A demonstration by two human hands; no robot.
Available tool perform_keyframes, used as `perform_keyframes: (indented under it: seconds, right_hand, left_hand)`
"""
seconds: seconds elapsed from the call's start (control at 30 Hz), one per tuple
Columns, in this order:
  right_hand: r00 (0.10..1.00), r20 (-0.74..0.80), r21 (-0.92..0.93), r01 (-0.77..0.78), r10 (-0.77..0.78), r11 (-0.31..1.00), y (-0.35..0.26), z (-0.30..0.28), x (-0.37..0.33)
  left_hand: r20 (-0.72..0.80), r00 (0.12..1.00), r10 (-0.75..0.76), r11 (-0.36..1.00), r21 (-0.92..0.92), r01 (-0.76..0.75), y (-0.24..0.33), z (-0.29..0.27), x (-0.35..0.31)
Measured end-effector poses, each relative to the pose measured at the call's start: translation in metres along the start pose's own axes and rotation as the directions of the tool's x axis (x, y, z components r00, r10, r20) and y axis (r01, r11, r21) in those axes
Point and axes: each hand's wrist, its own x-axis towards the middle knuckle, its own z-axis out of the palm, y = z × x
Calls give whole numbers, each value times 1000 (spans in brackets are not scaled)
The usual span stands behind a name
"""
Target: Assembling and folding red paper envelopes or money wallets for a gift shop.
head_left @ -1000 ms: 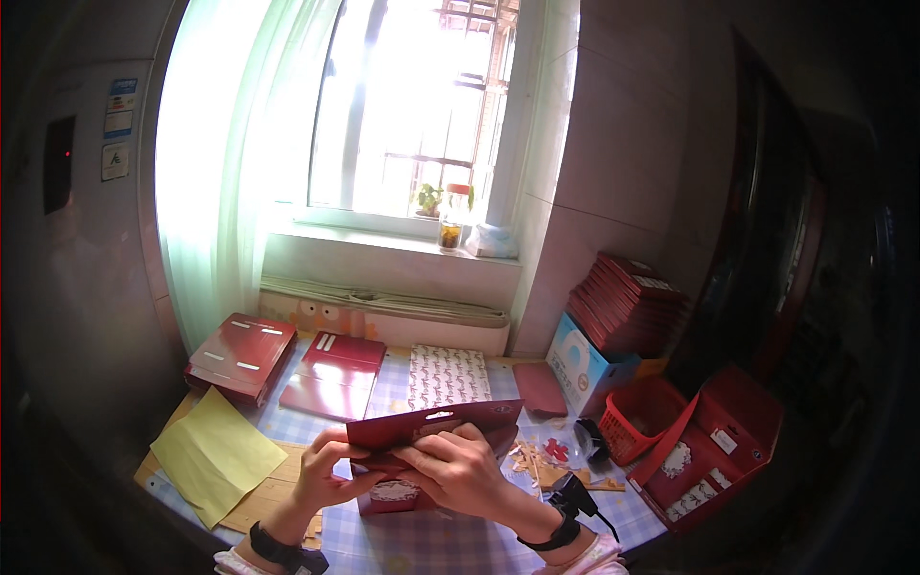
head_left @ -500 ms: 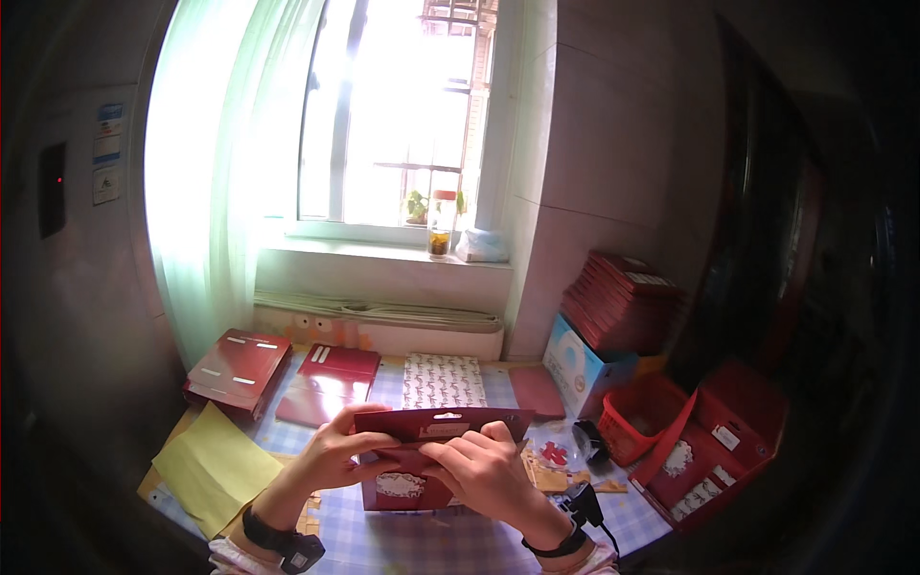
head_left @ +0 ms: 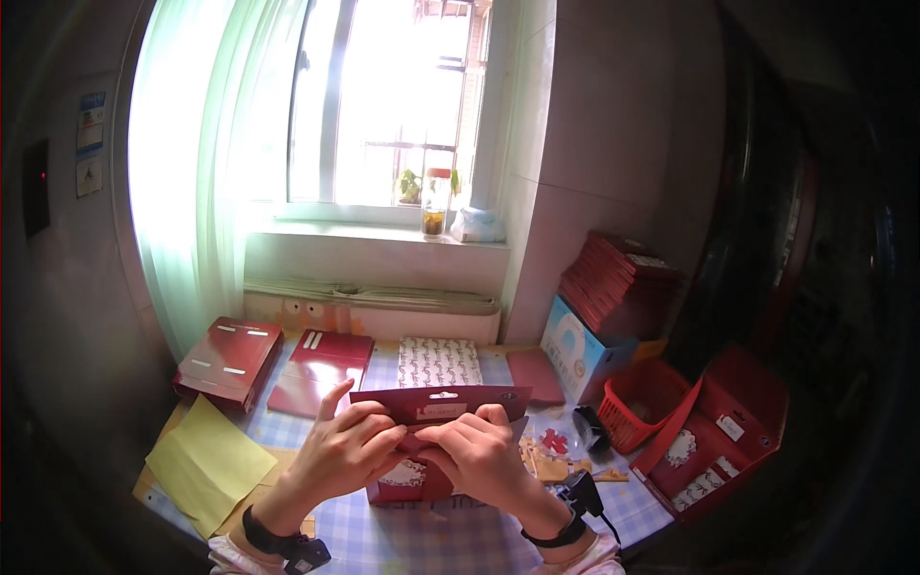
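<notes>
Behind the right hand (head_left: 481, 452), the box (head_left: 422, 486) is partly hidden.

Bright daylight enters through a white-framed window (head_left: 393, 110), barred outside, with a pale green curtain (head_left: 206, 172) hanging at its left and a sill (head_left: 331, 230) beneath, behind a blue-and-white checked bench (head_left: 356, 532), a grey wall (head_left: 623, 125) standing shaded at right.

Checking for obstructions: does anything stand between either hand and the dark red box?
Nothing visible does: the left hand and the right hand both touch the dark red box directly, near its raised flap.
</notes>
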Motion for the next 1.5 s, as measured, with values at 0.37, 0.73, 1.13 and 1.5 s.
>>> perform_keyframes:
  seconds: [0.37,0.73,1.13,1.5]
  right_hand:
    - [999,34,-9,38,-37,999,-1,-1,1]
    - [999,16,-10,46,-46,999,-15,2,1]
    - [999,-6,-52,47,-48,998,-15,8,-4]
    - [999,-21,-11,26,-26,1000,-14,9,-5]
  left_hand:
    - [3,1000,25,998,63,-25,4,-4,0]
    - [26,999,-25,993,-115,28,-1,-3,-1]
    - [162,944,-287,788,-520,329,10,-2,-3]
    - [310,845,-436,532,-669,520,10,-2,-6]
